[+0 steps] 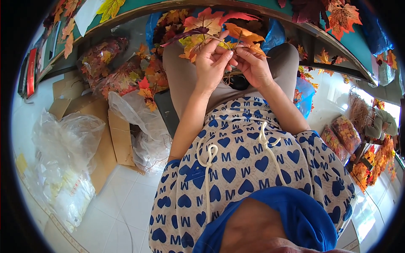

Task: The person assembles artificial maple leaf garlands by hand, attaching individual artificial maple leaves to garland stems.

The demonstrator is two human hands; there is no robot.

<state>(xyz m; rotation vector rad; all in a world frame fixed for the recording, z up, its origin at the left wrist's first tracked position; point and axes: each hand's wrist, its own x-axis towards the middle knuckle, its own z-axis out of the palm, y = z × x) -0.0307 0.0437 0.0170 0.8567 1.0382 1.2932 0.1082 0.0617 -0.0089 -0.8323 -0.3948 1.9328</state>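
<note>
Both my hands meet above my lap, just short of the table edge. My left hand [213, 61] is closed, its thumb and fingers pinching the thin stems of an artificial maple leaf spray [204, 21]. Red, yellow and dark purple leaves of the spray fan out beyond the fingers. Fingertips of my right hand [253, 67] pinch a stem at the same spot, touching the left fingertips. An orange leaf [244, 34] stands just above the right hand. The exact joint between the stems is too small to make out.
A green-topped table [139, 5] curves across the front, with loose leaves on it. Left on the floor are a cardboard box [103, 139], clear plastic bags [69, 143] and bagged leaves [103, 59]. At right lie packed leaf bags [346, 130]; another person [382, 122] is near them.
</note>
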